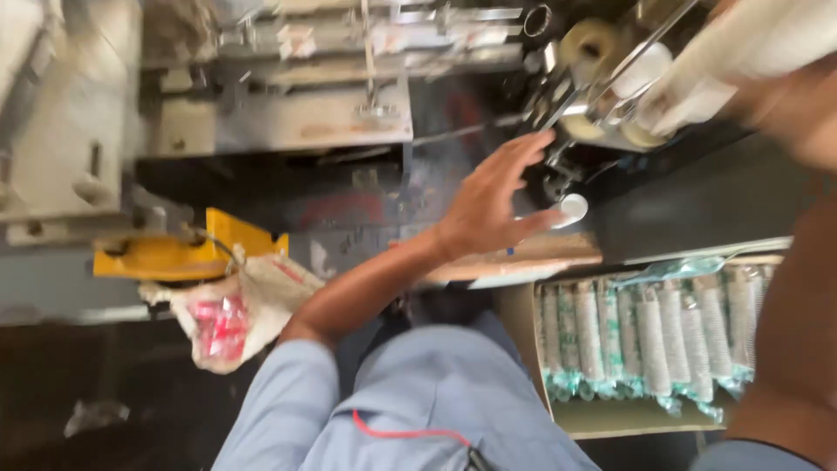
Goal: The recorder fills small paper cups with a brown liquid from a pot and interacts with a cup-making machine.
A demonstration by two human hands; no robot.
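My left hand (493, 205) reaches forward over the machine (288, 113) with its fingers spread and nothing in it. Its fingertips are close to a small round white cup (573, 209) at the foot of a metal feeder (602, 78). My right hand (789, 105) is blurred at the top right and grips a long stack of white paper cups (724, 48), held tilted above the feeder. My right forearm runs down the right edge of the view.
An open cardboard box (610, 419) at the lower right holds several plastic-wrapped stacks of paper cups (663, 340). A yellow metal bracket (166, 255) and a pale cloth sack (240, 314) sit at the left. A wooden ledge (523, 257) lies under my left wrist.
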